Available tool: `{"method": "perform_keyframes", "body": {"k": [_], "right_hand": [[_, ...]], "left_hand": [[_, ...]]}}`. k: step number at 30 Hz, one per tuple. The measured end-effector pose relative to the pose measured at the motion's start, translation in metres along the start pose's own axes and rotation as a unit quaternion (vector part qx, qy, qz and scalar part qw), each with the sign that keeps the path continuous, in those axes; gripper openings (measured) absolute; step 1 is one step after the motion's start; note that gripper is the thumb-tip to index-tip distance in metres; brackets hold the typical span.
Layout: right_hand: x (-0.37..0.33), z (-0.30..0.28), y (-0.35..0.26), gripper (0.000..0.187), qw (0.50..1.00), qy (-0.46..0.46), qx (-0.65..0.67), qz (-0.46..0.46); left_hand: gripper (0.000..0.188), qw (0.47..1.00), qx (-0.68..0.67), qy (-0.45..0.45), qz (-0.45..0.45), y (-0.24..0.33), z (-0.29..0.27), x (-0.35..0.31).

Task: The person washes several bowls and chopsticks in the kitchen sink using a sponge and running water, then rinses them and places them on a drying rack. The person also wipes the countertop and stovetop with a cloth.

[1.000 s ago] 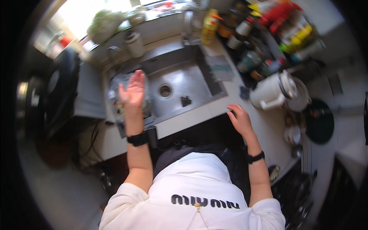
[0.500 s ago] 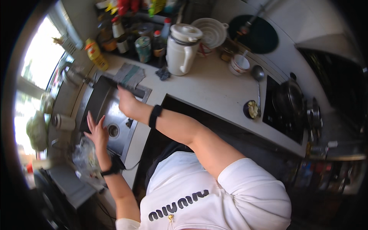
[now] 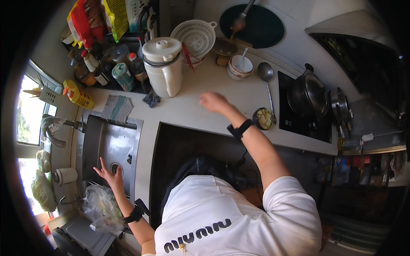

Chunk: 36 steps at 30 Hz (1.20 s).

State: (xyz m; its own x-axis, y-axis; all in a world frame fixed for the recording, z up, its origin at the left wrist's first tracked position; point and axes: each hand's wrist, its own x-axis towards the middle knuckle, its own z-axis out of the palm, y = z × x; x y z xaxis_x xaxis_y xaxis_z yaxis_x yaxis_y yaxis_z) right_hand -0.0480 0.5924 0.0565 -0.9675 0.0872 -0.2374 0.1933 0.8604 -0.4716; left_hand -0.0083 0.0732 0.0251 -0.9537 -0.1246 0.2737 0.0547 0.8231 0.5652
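Above the metal sink, my left hand is open, its fingers spread and nothing in it. My right hand hovers over the pale countertop, between the white lidded jug and the small dark bowl of pale chopped pieces. Its fingers look bent but are smeared by motion, and no held thing shows. A ladle lies on the counter with its handle beside the dark bowl. Behind it stands a white bowl with a spoon in it.
At the right, a dark lidded pot sits on the black cooktop. Along the back are a white colander, bottles and jars. A grey cloth lies behind the sink; a faucet and a plastic bag are at the left.
My right hand has moved from over the sink to the right, above the countertop. My left hand stays open near the sink. The whole view has shifted.
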Motion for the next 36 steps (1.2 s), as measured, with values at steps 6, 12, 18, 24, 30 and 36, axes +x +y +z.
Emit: {"method": "perform_keyframes", "body": {"k": [6,12,18,24,30,36], "right_hand": [[0.09,-0.107,0.077,0.019,0.963,0.233,-0.024,0.137],[0.168,-0.129,0.125,0.018,0.942,0.252,-0.075,0.211],[0.206,-0.12,0.158,0.016,0.94,0.196,-0.218,0.176],[0.217,-0.117,0.169,0.015,0.951,0.203,-0.188,0.137],[0.235,-0.114,0.178,0.018,0.981,0.15,-0.111,0.05],[0.256,-0.091,0.187,0.015,0.968,0.225,-0.11,0.019]], "left_hand": [[0.059,1.0,0.005,-0.009,-0.018,0.036,0.026,-0.001],[0.046,0.999,0.032,-0.011,-0.034,0.066,0.026,-0.019],[0.042,0.994,0.077,0.004,-0.082,0.08,0.016,-0.037],[0.041,0.992,0.081,0.016,-0.096,0.09,0.022,-0.033],[0.039,0.995,0.032,0.005,-0.091,0.103,0.034,-0.02],[0.038,0.996,0.046,0.003,-0.082,0.108,0.041,-0.011]]}}
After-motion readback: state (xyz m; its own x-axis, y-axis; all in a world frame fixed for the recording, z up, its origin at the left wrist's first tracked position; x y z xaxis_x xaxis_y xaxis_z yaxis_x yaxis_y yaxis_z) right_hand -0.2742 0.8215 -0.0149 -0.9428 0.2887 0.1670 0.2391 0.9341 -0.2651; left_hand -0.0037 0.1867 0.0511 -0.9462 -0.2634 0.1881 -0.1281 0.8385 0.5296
